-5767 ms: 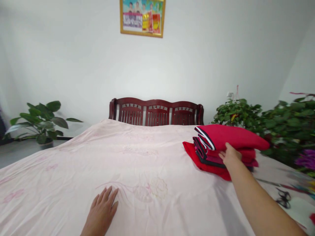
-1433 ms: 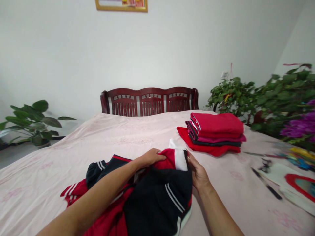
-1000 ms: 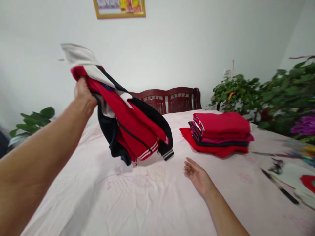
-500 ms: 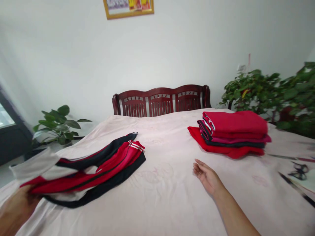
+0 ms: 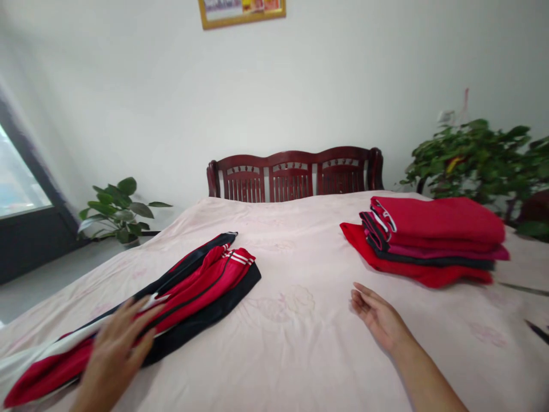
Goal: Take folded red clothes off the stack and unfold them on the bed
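Observation:
A red, navy and white tracksuit garment (image 5: 201,283) lies stretched out on the left side of the bed, white stripes at its far red end. Over its nearer part is my left hand (image 5: 120,343), fingers spread and slightly blurred; whether it touches the cloth I cannot tell. My right hand (image 5: 377,315) rests low over the sheet with palm turned inward, fingers loosely bent and holding nothing. Beyond it, to the right, sits a stack of folded clothes (image 5: 446,223) in red, magenta and dark layers.
A pale pink patterned sheet (image 5: 291,343) covers the surface. Behind stands a dark red wooden backrest (image 5: 291,174) against the wall. A potted plant (image 5: 120,209) is at left and a leafy plant (image 5: 480,160) at right. A dark pointed object (image 5: 536,331) lies at the right edge.
My left hand has let go of the garment's near end and moved right, over the cloth. That end now lies lower and flatter. The view has turned slightly left.

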`<state>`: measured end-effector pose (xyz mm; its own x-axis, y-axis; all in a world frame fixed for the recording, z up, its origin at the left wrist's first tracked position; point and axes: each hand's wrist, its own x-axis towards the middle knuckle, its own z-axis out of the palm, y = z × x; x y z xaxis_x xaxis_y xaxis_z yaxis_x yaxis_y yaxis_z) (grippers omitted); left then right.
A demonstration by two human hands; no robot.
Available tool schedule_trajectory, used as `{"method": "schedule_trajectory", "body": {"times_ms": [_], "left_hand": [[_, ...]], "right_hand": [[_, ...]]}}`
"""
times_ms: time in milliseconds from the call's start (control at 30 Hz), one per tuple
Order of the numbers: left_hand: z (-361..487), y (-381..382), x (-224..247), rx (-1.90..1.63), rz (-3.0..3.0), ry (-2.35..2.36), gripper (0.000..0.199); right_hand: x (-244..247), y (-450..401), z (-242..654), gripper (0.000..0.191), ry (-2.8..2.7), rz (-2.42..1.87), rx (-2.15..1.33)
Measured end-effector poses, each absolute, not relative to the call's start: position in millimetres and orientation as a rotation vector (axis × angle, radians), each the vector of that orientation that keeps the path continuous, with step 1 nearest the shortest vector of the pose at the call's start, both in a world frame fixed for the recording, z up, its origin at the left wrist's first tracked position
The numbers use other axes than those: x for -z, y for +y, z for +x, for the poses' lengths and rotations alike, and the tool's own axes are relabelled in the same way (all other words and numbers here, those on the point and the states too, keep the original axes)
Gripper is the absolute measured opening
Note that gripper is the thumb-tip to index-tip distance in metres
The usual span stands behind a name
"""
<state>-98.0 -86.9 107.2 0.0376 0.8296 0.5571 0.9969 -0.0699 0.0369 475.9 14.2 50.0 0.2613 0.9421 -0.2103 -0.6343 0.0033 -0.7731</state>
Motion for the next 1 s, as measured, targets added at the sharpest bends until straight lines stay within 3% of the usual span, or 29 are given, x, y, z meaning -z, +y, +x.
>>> {"method": "schedule_trajectory", "body": {"times_ms": [133, 233, 433, 567, 767, 1000], "left_hand": [[-4.2, -18.7, -95.8, 0.262, -2.61, -1.313, 0.043], [38.0, 29.1, -88.5, 0.131, -2.723, -1.189, 0.044], [21.8, 114.2, -76.6, 0.094, -2.426, -1.507, 0.057], [-36.9, 145.2, -87.1, 0.061, -2.143, -1.881, 0.046], [-101.4, 149.6, -93.3, 0.066, -1.833, -2.193, 0.035], [-54.5, 120.2, -38.5, 0.044, -1.874, -2.213, 0.055]], "right_hand": [[-52.2, 13.9, 475.0, 0.029, -0.418, -0.928, -1.292], [-51.9, 13.9, 474.8, 0.029, -0.424, -0.936, -1.29], [-51.1, 14.6, 476.4, 0.029, -0.429, -0.957, -1.29], [-51.3, 14.5, 476.7, 0.031, -0.434, -0.971, -1.298], [-49.9, 15.5, 476.7, 0.032, -0.429, -0.971, -1.286], [-49.3, 15.2, 473.1, 0.029, -0.472, -0.942, -1.276]]}}
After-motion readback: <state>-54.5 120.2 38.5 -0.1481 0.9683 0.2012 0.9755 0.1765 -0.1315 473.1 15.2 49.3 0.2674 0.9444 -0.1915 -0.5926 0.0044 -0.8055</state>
